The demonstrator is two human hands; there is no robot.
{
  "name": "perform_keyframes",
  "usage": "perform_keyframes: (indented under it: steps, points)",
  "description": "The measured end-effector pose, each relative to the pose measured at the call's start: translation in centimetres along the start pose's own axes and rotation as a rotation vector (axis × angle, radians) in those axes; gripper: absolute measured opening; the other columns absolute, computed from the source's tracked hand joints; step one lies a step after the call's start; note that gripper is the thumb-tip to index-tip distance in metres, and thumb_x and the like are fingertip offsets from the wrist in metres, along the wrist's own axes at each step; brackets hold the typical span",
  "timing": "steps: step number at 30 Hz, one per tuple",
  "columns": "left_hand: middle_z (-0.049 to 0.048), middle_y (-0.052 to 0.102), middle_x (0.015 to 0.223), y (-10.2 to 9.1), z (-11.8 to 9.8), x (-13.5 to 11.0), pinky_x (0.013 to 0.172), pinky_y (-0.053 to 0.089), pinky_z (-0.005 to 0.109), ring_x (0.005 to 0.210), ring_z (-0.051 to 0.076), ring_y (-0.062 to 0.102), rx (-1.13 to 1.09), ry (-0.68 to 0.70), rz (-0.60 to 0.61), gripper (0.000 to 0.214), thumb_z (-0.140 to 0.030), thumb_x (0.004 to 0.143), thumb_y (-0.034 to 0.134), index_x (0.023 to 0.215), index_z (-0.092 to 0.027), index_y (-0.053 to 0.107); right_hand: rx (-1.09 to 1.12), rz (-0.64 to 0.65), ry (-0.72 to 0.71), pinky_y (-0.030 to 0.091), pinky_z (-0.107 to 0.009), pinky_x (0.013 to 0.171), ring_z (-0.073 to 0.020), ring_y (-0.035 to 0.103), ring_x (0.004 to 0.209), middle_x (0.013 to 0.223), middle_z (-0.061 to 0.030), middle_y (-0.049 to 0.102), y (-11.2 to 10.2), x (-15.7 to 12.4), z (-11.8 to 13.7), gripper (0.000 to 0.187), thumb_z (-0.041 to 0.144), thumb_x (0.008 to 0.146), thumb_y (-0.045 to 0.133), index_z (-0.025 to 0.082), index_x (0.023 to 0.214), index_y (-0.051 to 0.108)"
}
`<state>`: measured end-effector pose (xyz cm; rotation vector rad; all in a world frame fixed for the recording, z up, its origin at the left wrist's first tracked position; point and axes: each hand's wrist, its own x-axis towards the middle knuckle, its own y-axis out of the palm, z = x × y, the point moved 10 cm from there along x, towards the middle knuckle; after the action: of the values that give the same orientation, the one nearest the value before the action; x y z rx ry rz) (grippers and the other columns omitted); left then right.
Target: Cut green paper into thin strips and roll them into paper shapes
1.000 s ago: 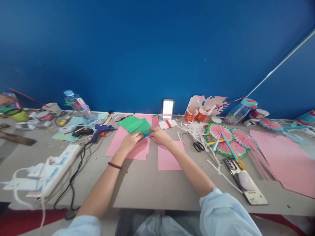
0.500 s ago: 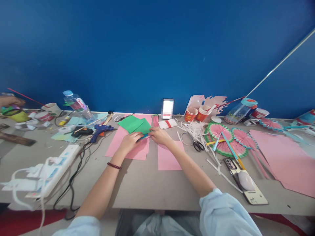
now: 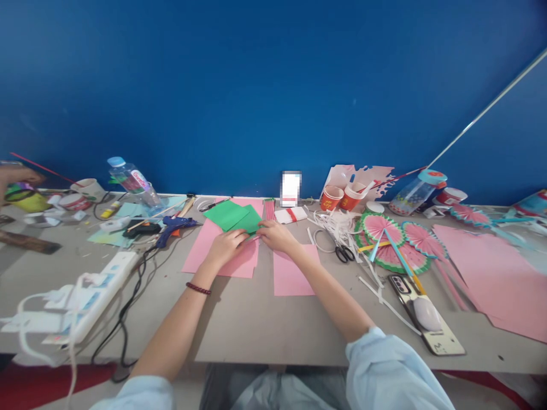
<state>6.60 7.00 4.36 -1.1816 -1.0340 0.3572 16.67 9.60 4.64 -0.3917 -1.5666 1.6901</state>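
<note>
Both of my hands meet at the near edge of the green paper [image 3: 228, 215], which lies in overlapping pieces on pink sheets [image 3: 239, 264]. With fingers bent, my left hand [image 3: 226, 246] grips the paper's near edge. My right hand [image 3: 277, 234] pinches the same edge at its right corner. A narrow strip along that edge is partly hidden by the fingers. Another pink sheet [image 3: 294, 279] lies under my right forearm.
Scissors [image 3: 344, 254] and white paper strips [image 3: 337, 228] lie to the right, near watermelon-patterned paper fans [image 3: 384, 230] and a phone [image 3: 444, 336]. Leftward are a blue glue gun [image 3: 175, 225], a power strip [image 3: 113, 279] and a bottle [image 3: 132, 179]. Another person's hand [image 3: 19, 173] shows far left.
The blue strip seen between my hands at the paper's edge no longer shows; that edge looks green and dark. My hands stay in nearly the same place.
</note>
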Motion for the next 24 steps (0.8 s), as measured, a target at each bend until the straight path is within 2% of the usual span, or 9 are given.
perform_keyframes:
  steps: [5, 11, 19, 24]
  points:
    - [0.0034, 0.071, 0.107, -0.1, 0.4, -0.1, 0.067, 0.051, 0.025, 0.081, 0.016, 0.069, 0.013, -0.041, -0.022, 0.023, -0.02, 0.09, 0.05, 0.1, -0.023, 0.07, -0.059, -0.055, -0.015, 0.04, -0.032, 0.089, -0.0212, 0.053, 0.104, 0.115, -0.0065, 0.063, 0.5, 0.3, 0.4, 0.02, 0.022, 0.092, 0.051, 0.02, 0.101, 0.069]
    - [0.0029, 0.071, 0.11, 0.1, 0.5, -0.1, 0.068, 0.05, 0.026, 0.084, 0.016, 0.068, 0.017, -0.058, 0.012, 0.025, -0.016, 0.087, 0.05, 0.102, -0.023, 0.069, -0.191, -0.081, -0.042, 0.038, -0.032, 0.079, -0.0212, 0.051, 0.095, 0.103, -0.0085, 0.063, 0.4, 0.6, 1.3, 0.02, 0.026, 0.095, 0.047, 0.018, 0.095, 0.065]
    - [0.0033, 0.07, 0.11, 0.4, 1.0, -0.1, 0.067, 0.05, 0.026, 0.085, 0.017, 0.069, -0.014, -0.092, 0.051, 0.026, -0.015, 0.086, 0.052, 0.103, -0.024, 0.069, -0.34, -0.044, -0.101, 0.036, -0.033, 0.072, -0.0216, 0.05, 0.089, 0.093, -0.0089, 0.059, 0.9, 1.2, 2.7, 0.019, 0.016, 0.095, 0.042, 0.015, 0.092, 0.061]
    - [0.0034, 0.07, 0.111, 0.4, 1.1, 0.0, 0.066, 0.05, 0.027, 0.086, 0.019, 0.069, 0.009, -0.104, 0.077, 0.024, -0.013, 0.083, 0.052, 0.099, -0.022, 0.069, -0.38, 0.001, -0.223, 0.037, -0.035, 0.073, -0.0223, 0.05, 0.087, 0.092, -0.0099, 0.059, 1.3, 1.9, 4.1, 0.023, 0.008, 0.094, 0.037, 0.014, 0.095, 0.059]
